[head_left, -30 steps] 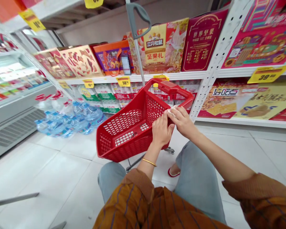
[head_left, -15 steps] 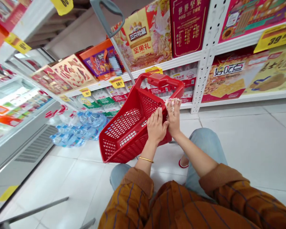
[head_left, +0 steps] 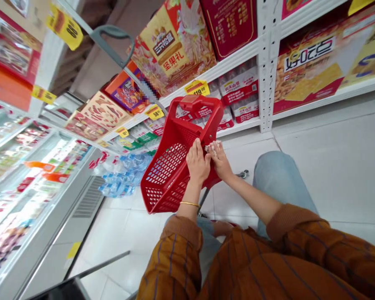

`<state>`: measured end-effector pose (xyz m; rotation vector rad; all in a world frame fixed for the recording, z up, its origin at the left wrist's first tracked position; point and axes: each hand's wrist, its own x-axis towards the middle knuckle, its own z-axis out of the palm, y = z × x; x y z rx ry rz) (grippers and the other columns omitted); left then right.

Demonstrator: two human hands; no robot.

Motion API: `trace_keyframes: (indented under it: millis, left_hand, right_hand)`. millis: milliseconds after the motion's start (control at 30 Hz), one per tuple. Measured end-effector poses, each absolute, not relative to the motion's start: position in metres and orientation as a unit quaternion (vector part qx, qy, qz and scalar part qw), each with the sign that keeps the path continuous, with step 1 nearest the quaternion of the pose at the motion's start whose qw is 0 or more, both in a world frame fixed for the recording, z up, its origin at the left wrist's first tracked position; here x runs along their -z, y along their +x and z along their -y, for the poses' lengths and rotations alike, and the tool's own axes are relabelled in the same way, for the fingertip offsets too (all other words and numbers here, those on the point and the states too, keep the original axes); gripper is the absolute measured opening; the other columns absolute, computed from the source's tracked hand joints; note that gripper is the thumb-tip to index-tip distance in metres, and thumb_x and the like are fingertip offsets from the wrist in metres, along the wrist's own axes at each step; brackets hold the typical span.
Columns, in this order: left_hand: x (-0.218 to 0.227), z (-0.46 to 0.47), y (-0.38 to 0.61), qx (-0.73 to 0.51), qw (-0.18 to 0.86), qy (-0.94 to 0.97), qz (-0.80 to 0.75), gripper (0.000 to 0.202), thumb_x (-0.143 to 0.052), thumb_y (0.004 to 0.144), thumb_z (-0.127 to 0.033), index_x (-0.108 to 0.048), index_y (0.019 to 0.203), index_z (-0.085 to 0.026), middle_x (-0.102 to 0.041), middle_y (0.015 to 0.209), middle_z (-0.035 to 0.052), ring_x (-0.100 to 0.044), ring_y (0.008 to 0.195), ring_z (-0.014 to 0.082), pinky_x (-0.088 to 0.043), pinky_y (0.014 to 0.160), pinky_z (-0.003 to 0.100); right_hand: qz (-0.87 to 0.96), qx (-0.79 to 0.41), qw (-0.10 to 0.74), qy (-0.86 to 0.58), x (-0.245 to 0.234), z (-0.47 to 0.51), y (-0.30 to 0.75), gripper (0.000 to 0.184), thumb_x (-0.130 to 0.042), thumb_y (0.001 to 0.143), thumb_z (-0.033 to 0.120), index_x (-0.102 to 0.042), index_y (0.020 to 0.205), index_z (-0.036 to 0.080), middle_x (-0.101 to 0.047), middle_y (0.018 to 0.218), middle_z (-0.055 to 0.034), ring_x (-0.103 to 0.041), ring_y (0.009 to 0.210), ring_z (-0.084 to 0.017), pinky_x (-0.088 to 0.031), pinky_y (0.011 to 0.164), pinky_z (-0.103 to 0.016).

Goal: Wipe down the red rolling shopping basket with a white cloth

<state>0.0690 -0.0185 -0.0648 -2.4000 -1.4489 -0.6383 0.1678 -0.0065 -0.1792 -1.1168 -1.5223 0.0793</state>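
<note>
A red plastic shopping basket (head_left: 168, 171) on a wheeled frame stands tilted in front of me, with nothing in it. My left hand (head_left: 198, 163) grips its near rim, fingers curled over the edge. My right hand (head_left: 219, 160) presses a small whitish cloth or tissue (head_left: 211, 147) against the same rim, just right of the left hand. The basket's red carry handle (head_left: 196, 102) sticks up at the far end. A long grey pull handle (head_left: 112, 39) rises behind it.
White shelving (head_left: 265, 66) holds boxed gift packs and bottled water packs (head_left: 240, 89) with yellow price tags. Loose water bottles (head_left: 121, 175) lie on the tiled floor. A chest freezer (head_left: 34, 187) runs along the left. My knees in blue jeans (head_left: 278, 179) are below.
The view has swung and tilted left, so shelves and basket shifted. My hands stayed on the basket rim; the right hand with the cloth moved slightly along it, closer to the left.
</note>
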Motion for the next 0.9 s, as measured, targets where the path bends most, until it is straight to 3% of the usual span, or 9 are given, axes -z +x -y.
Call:
trace_keyframes:
  millis: [233,367,500,567,667,767,900]
  left_hand:
    - [0.050,0.024,0.055,0.139,0.180,-0.838,0.497,0.065,-0.026,0.099,-0.045,-0.014,0.150,-0.006,-0.036,0.150,0.0224,-0.042,0.133,0.0306,-0.040,0.104,0.043]
    - [0.025,0.017,0.043,0.032,0.222,-0.865,0.450,0.066,-0.033,0.097,-0.044,-0.020,0.150,-0.007,-0.033,0.152,0.0226,-0.051,0.124,0.0327,-0.046,0.097,0.043]
    - [-0.011,-0.004,0.049,-0.075,0.243,-0.932,0.258,0.057,-0.038,0.097,-0.031,-0.023,0.151,-0.026,-0.027,0.157,0.0039,-0.026,0.144,0.0275,-0.025,0.117,0.048]
    - [-0.024,-0.017,0.062,-0.141,0.224,-0.948,0.174,0.063,-0.040,0.094,-0.021,-0.017,0.152,-0.025,-0.023,0.159,0.0014,-0.016,0.148,0.0214,-0.015,0.121,0.046]
    - [-0.031,-0.035,0.083,-0.207,0.200,-0.951,0.116,0.067,-0.042,0.090,-0.016,-0.017,0.152,-0.023,-0.026,0.158,0.0031,-0.016,0.147,0.0176,-0.014,0.122,0.046]
    - [-0.029,-0.048,0.097,-0.222,0.216,-0.947,0.084,0.061,-0.044,0.090,-0.017,-0.028,0.148,-0.015,-0.035,0.154,0.0087,-0.019,0.147,0.0216,-0.018,0.121,0.048]
    - [-0.026,-0.057,0.102,-0.232,0.296,-0.926,0.029,0.046,-0.038,0.093,-0.014,-0.046,0.136,-0.001,-0.053,0.138,0.0190,-0.036,0.139,0.0253,-0.024,0.119,0.046]
  right_hand:
    - [0.636,-0.057,0.622,-0.454,0.183,0.016,0.158,0.052,-0.026,0.100,0.015,-0.026,0.149,0.030,-0.029,0.156,-0.0054,-0.007,0.148,-0.017,-0.024,0.119,-0.050]
    - [0.584,-0.066,0.673,-0.449,0.175,0.020,0.155,0.053,-0.028,0.100,0.016,-0.022,0.151,0.029,-0.028,0.157,-0.0076,-0.016,0.147,-0.018,-0.029,0.117,-0.046]
    - [0.505,-0.090,0.698,-0.500,0.155,0.017,0.151,0.050,-0.032,0.101,0.026,-0.026,0.150,0.028,-0.037,0.152,-0.0085,-0.031,0.142,-0.018,-0.033,0.116,-0.041]
    - [0.479,-0.097,0.700,-0.521,0.148,0.014,0.147,0.049,-0.032,0.101,0.029,-0.028,0.150,0.026,-0.038,0.151,-0.0089,-0.033,0.141,-0.019,-0.033,0.116,-0.041]
    - [0.452,-0.106,0.701,-0.542,0.146,0.011,0.140,0.051,-0.032,0.101,0.030,-0.025,0.151,0.025,-0.036,0.152,-0.0098,-0.031,0.142,-0.021,-0.034,0.116,-0.043]
    - [0.455,-0.115,0.697,-0.542,0.152,0.011,0.135,0.054,-0.032,0.100,0.029,-0.018,0.153,0.027,-0.030,0.155,-0.0083,-0.026,0.144,-0.022,-0.032,0.116,-0.046]
    - [0.476,-0.111,0.701,-0.519,0.169,0.008,0.127,0.057,-0.032,0.101,0.025,-0.009,0.153,0.029,-0.020,0.159,-0.0056,-0.016,0.147,-0.023,-0.026,0.118,-0.050]
